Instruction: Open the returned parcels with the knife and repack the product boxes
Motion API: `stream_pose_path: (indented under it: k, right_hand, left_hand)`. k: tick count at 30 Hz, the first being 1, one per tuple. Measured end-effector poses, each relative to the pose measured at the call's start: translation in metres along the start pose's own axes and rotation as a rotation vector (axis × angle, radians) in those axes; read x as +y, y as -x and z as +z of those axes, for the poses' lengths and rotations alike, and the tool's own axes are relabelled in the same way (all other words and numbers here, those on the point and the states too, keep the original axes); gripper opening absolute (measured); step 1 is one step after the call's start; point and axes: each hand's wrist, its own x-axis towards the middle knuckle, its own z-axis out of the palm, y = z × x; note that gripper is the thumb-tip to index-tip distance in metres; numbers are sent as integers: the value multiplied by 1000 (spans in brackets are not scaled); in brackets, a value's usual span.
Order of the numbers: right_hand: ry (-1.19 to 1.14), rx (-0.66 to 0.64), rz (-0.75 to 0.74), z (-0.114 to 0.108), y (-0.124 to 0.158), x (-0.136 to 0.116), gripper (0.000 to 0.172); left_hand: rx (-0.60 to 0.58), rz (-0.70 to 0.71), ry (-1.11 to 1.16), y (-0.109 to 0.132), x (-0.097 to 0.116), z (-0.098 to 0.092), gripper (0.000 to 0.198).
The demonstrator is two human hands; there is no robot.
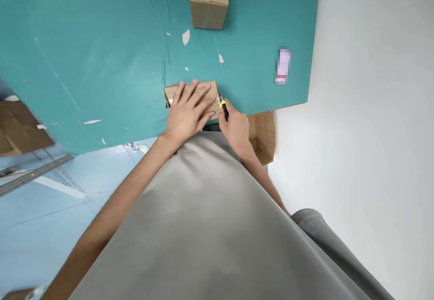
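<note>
A small cardboard box [213, 93] lies at the near edge of the green table, with shiny clear tape at its right end. Spread flat over its top is my left hand [186, 112], fingers apart and pointing away from me. My right hand [235, 126] is closed around a black and yellow utility knife [224, 106]. The knife's tip meets the taped right end of the box. How deep the blade sits there, I cannot tell.
A taller cardboard box [209, 6] with a white label stands at the table's far side. A blurred pinkish item [282, 66] lies on the green table [111, 56] at right. Below the edge is an open carton [266, 135]. A white wall [369, 110] borders the right.
</note>
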Motion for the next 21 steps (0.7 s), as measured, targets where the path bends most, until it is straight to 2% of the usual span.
stream_pose_path:
  k: [3,6,10,16,21]
  right_hand:
    - [1,12,8,2,-2,-7,60]
    - [2,16,17,1,1,-13,59]
    - [38,-38,87,-3,14,-19,57]
    - [23,-19,113,-1,14,-18,51]
    - [10,-25,132,3,23,-22,51]
  left_hand:
    - [7,11,19,0,-2,2,73]
    - [25,55,7,1,-6,5,62]
    - [48,108,0,1,-10,7,49]
    - [58,96,37,-3,-9,8,54]
    - [63,114,-18,-2,-10,8,51]
